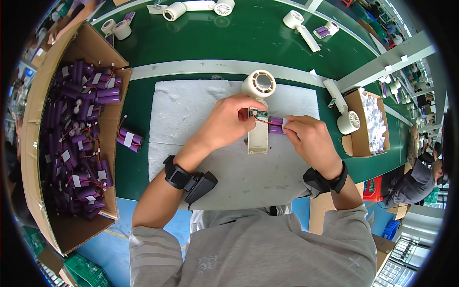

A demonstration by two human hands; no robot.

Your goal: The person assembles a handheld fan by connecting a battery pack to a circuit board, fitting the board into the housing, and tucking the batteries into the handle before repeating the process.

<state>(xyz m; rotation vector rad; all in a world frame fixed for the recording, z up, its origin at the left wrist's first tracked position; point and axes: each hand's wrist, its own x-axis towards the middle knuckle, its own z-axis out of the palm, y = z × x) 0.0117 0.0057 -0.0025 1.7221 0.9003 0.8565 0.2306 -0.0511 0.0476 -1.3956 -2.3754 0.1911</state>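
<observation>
A cream handheld fan (257, 141) lies with its handle open on a white foam pad (181, 103), its round head (258, 83) pointing away from me. My left hand (222, 120) grips the fan near its neck, thumb and fingers closed around the green circuit board (258, 114). Just right of the handle is a purple battery pack (276, 125), joined toward the board by a red wire. My right hand (311, 138) pinches the pack's right end, where a white patch shows at the fingertips. Whether that patch is a loose sticker I cannot tell.
On the left stands a cardboard box (33, 143) full of purple battery packs; one separate pack (129, 139) lies beside it. At the right are another fan (348, 122) and a box of white pieces (373, 122). More fan parts (198, 5) lie beyond the white rail (215, 67).
</observation>
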